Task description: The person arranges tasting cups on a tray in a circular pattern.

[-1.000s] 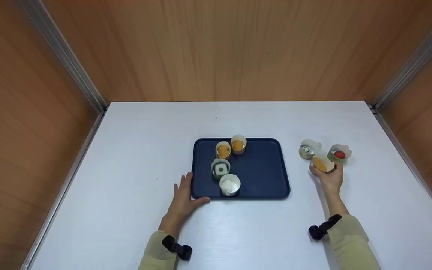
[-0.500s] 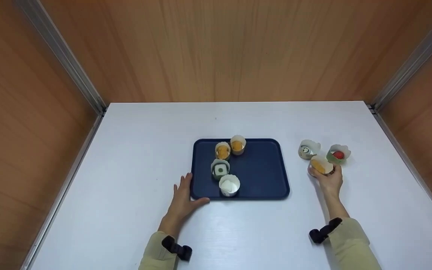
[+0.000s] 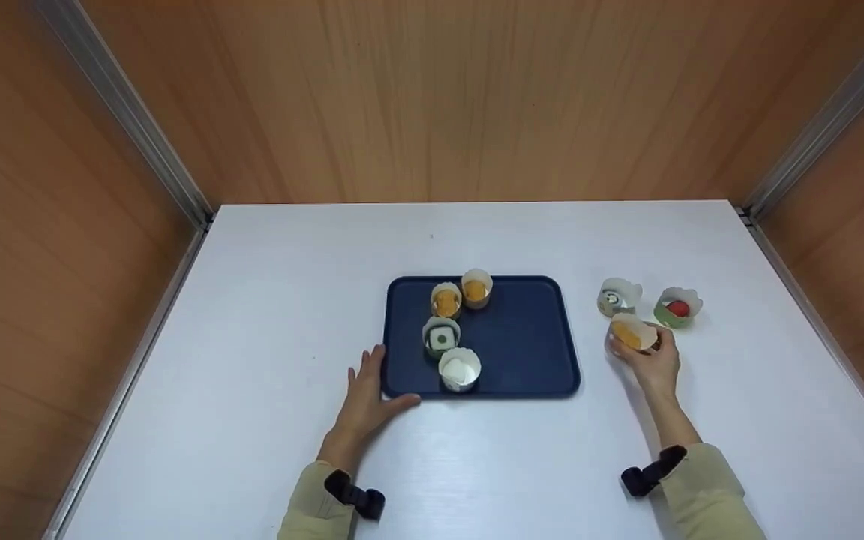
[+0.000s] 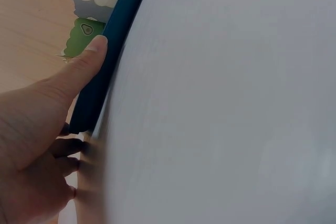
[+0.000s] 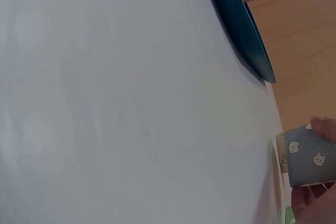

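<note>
My right hand [image 3: 655,369] grips a scalloped paper baking cup [image 3: 636,330] with a yellow-orange piece inside. In the right wrist view this cup [image 5: 311,156] is grey-blue with small bear faces. My left hand [image 3: 363,401] rests at the near left corner of the dark blue tray [image 3: 522,337], its thumb [image 4: 86,61] against the rim and its fingers along the left side. Along the tray's left half stand two cups with orange contents, one cup [image 3: 441,337] with a white-and-green piece, and a cup [image 3: 460,370] with whitish contents.
Beyond the right hand, a cup [image 3: 618,298] with a patterned white piece and a green cup [image 3: 676,307] with a red piece stand on the white table [image 3: 267,315]. A wooden panel [image 3: 432,105] rises behind, with others at both sides.
My right hand has drawn the gripped cup slightly left and nearer to me, apart from the other two cups. The left hand and tray have stayed in place.
</note>
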### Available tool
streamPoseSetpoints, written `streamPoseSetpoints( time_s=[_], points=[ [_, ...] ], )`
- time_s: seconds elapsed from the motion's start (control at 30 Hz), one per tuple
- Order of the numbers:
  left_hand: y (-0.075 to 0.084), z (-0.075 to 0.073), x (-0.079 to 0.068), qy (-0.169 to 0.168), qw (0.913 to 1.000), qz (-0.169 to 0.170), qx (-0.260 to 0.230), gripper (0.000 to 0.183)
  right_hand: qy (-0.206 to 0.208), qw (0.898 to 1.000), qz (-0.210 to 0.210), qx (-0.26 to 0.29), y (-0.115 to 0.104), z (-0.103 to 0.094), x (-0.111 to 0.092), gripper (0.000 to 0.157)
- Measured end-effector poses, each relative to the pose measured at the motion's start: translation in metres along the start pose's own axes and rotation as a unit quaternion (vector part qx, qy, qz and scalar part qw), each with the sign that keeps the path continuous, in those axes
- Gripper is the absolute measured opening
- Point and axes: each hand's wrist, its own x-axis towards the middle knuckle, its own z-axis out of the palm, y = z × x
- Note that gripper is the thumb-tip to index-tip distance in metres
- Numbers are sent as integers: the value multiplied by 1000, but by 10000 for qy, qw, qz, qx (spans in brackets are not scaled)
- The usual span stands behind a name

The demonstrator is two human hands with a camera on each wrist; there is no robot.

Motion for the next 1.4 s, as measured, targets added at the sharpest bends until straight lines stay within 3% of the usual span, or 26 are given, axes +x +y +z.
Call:
streamPoseSetpoints(
  time_s=[0.2,0.43,0.67,1.03,1.4],
  points=[
    [-1,1,0,-12,10000,9,14,101,-40,9997,-249,24,-1,5,-5,68],
    [1,0,-1,-31,9999,-95,-38,101,-460,9975,-451,296,-8,10,-3,64],
    [1,-1,1,46,9999,73,73,99,-750,9940,-680,425,-22,21,-4,63],
    [0,1,0,28,10000,62,39,100,-1157,9883,-908,404,-35,43,-3,63],
    [0,1,1,-2,10000,28,45,101,-1137,9865,-1141,302,-47,70,0,60]
  ],
)
